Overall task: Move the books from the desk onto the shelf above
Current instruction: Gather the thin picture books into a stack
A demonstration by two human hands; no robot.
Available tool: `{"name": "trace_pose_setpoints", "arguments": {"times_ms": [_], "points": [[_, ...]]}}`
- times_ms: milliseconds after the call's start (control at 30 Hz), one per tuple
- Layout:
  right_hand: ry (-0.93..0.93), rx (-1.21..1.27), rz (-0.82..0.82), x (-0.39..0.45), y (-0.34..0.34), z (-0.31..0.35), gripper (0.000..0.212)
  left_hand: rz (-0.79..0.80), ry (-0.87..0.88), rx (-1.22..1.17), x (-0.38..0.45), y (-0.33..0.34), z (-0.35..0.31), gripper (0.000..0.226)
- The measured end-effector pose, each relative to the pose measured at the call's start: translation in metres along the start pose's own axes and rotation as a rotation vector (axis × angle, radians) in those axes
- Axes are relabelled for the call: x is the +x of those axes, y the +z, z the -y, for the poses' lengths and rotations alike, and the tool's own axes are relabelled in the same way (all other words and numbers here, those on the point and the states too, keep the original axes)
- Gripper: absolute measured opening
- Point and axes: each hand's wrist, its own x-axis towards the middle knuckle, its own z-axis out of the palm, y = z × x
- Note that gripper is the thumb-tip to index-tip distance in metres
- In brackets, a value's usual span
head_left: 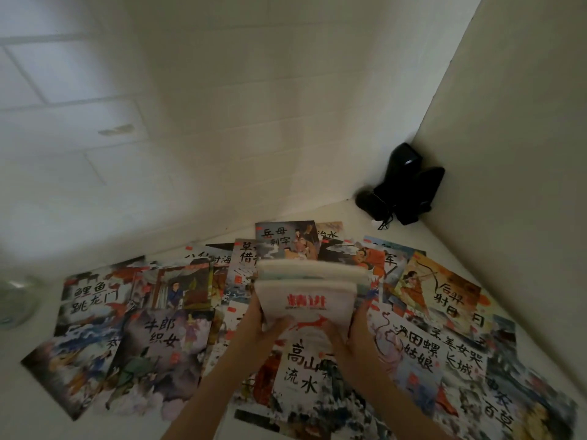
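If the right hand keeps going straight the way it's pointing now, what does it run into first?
The right hand grips a white book stack with the left hand and points away toward the wall. The way looks free over the spread books until the wall, though depth is unclear.

Black speakers [403, 188]: a small pair, set in the far right corner where the back wall meets the side panel, thin cable trailing in front. Clear glass vessel [17, 300]: at the left edge, blurred, shape uncertain. White tiled wall [158, 106]: behind, with one small mark. Plain white side panel [508, 138]: right.
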Motion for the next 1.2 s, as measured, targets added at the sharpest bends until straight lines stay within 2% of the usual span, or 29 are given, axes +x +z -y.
{"name": "trace_pose_setpoints", "arguments": {"times_ms": [100, 200, 400, 500, 567, 700, 767, 900, 1000, 1100, 1200], "points": [[0.005, -0.088, -0.023, -0.008, 0.005, -0.018, 0.084, -0.001, -0.008, 0.062, -0.012, 0.011, 0.013, 0.060], [0.040, -0.091, -0.084, -0.010, 0.010, -0.024, 0.098, -0.083, -0.004, 0.055, -0.014, 0.015, 0.023, 0.053], [-0.081, -0.092, -0.105, -0.004, 0.018, 0.018, 0.052, -0.248, 0.111, -0.034, -0.020, -0.004, -0.002, 0.040], [-0.175, -0.103, -0.051, 0.007, 0.036, 0.068, 0.037, -0.316, 0.204, -0.074, -0.028, -0.038, -0.041, 0.047], [-0.223, -0.082, -0.004, 0.013, 0.054, 0.103, 0.038, -0.340, 0.262, -0.138, -0.038, -0.062, -0.072, 0.051], [-0.371, -0.071, 0.082, 0.008, 0.098, 0.181, 0.039, -0.430, 0.394, -0.171, -0.080, -0.110, -0.136, 0.044], [-0.454, -0.021, 0.174, -0.008, 0.121, 0.226, 0.037, -0.532, 0.444, -0.150, -0.117, -0.132, -0.169, 0.044], [-0.731, 0.025, 0.270, -0.051, 0.172, 0.322, 0.049, -0.832, 0.616, -0.041, -0.203, -0.176, -0.238, 0.040], [-0.888, 0.130, 0.347, -0.083, 0.201, 0.395, 0.038, -0.961, 0.754, 0.074, -0.257, -0.203, -0.300, 0.050], [-1.002, 0.239, 0.378, -0.110, 0.208, 0.469, 0.037, -1.003, 0.875, 0.164, -0.293, -0.221, -0.371, 0.048], [-1.144, 0.272, 0.299, -0.118, 0.200, 0.540, 0.040, -0.934, 0.972, 0.253, -0.307, -0.234, -0.442, 0.045]]}}
